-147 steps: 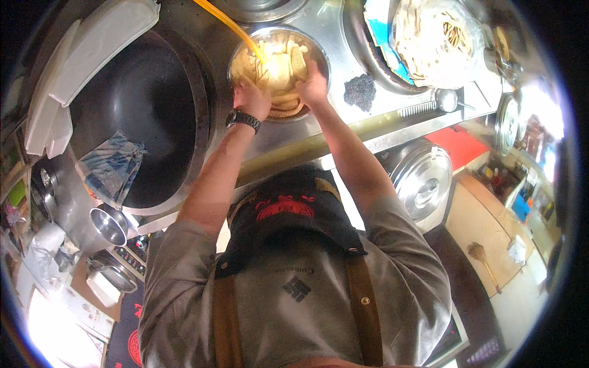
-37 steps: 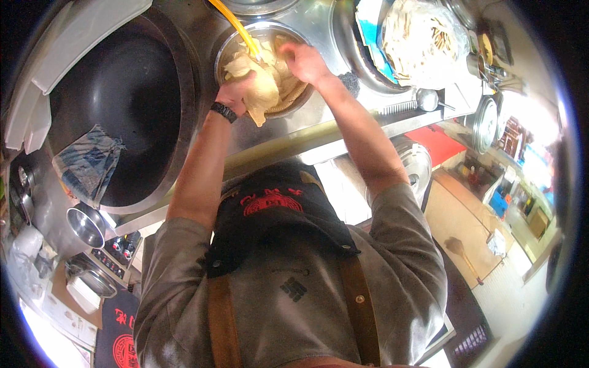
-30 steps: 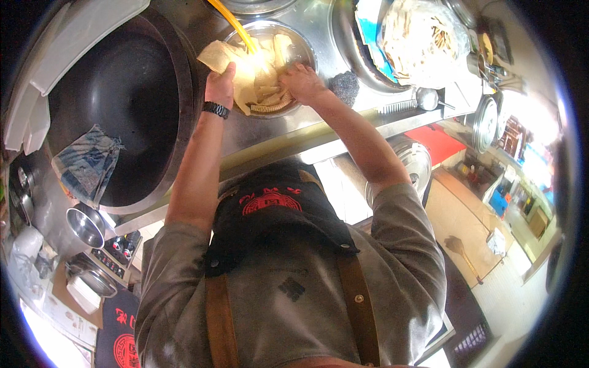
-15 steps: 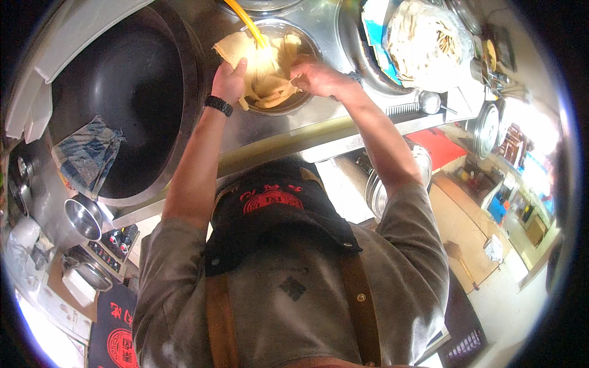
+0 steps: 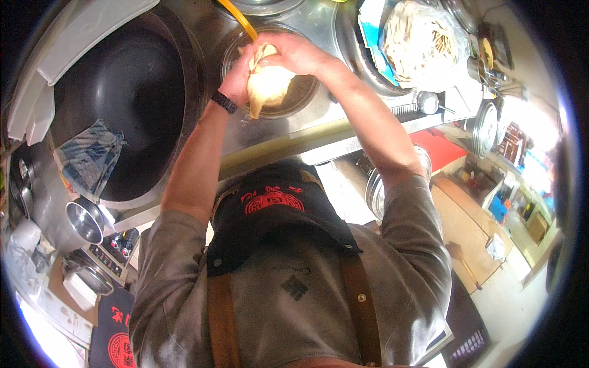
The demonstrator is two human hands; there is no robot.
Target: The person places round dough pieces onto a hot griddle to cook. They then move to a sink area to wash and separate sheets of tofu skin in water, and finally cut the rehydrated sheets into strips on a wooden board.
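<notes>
Pale yellow, soft folded sheets [image 5: 270, 87] are bunched up over a steel bowl [image 5: 304, 98] with liquid in it. My left hand [image 5: 238, 76], a dark watch on its wrist, is closed round the left side of the bunch. My right hand [image 5: 285, 54] reaches across the top of it, fingers curled onto the sheets beside my left hand, so both hands grip the same bunch. A yellow hose [image 5: 242, 21] comes down from the top of the picture to the bowl, its lower end hidden behind my hands.
A large black wok [image 5: 116, 86] with a checked cloth [image 5: 92, 161] is on the left, white troughs [image 5: 58, 70] along it. At right are a bag of pale strips [image 5: 417, 46], a ladle [image 5: 427, 102] and a lidded pot [image 5: 374, 202]. A small steel pot [image 5: 84, 222] sits lower left.
My right hand has risen from inside the bowl and moved left to meet my left hand. The sheets that stuck out upper left are now bunched between both hands, hanging lower.
</notes>
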